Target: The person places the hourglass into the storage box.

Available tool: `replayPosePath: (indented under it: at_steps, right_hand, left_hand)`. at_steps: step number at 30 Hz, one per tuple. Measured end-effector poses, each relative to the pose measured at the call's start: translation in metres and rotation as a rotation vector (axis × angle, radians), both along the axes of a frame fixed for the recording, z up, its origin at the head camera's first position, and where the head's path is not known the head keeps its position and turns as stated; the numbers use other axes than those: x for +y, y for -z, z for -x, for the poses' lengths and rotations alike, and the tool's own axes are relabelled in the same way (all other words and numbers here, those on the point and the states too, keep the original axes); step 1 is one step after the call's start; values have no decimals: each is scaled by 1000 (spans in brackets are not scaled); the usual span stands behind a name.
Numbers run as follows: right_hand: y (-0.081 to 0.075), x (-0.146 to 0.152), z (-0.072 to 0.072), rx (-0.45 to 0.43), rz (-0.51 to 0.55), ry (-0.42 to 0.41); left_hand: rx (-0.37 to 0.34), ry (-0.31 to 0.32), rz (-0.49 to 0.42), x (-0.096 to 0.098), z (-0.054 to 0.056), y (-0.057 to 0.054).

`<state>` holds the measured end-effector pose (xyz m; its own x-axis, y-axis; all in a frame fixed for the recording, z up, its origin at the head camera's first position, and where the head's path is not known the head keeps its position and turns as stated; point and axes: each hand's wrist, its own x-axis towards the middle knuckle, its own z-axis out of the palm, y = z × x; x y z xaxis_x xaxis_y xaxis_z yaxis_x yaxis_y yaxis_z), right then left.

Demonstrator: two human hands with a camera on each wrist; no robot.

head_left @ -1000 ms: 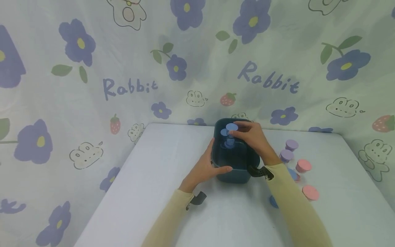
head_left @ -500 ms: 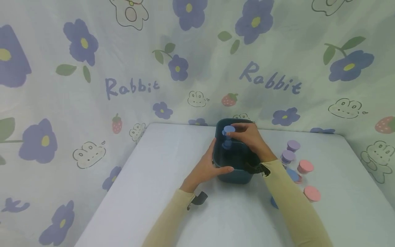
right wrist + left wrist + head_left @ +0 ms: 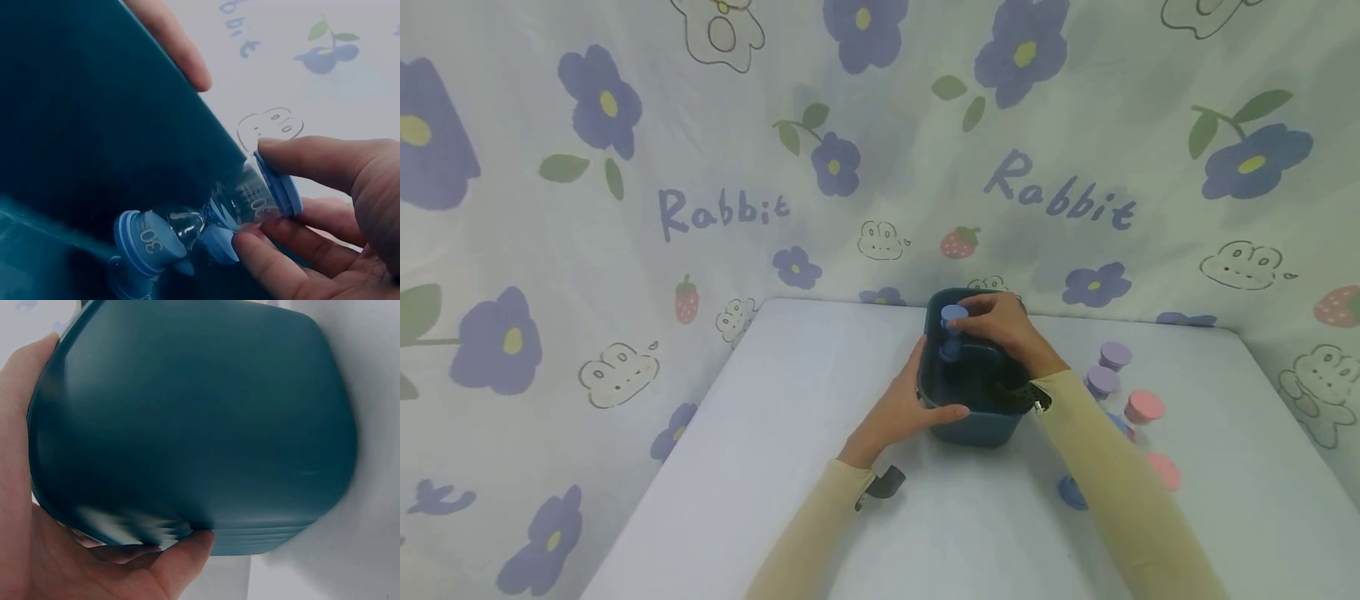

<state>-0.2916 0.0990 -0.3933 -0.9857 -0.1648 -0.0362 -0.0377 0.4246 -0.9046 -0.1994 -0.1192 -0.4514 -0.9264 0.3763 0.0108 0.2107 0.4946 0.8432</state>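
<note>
A deep teal plastic bin stands on the table in the head view. My left hand grips its left side, thumb over the near rim. In the left wrist view the fingers press on the bin's ridged outer wall. My right hand pinches a small clear jar with a blue lid and printed markings, at the bin's far part. Under it, inside the bin, shows another clear jar with a blue rim and a "30" mark. More blue parts beside that jar are partly hidden.
Right of the bin lie purple-lidded jars, a pink-lidded jar, another pink lid half behind the right sleeve, and a blue lid. A printed curtain hangs behind the white table.
My right hand has moved slightly left and down with the blue-lidded jar, lining it up over the jar in the bin. The left hand keeps its hold on the bin.
</note>
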Motion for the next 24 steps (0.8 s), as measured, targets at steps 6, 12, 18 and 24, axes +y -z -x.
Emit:
replayPosePath:
  at_steps: [6,12,18,24]
  right_hand:
    - [3,-1,-2,-32,-24,-48]
    - [3,-4,-2,24,-128,-91]
    - [6,-4,-2,42,-206,-117]
    - [6,-3,-3,39,-250,-150]
  left_hand:
    - [4,0,8,1,0,1]
    - [16,-8,20,1,-1,1]
    - [11,-7,18,1,0,1]
    - [-2,-7,18,0,-1,1]
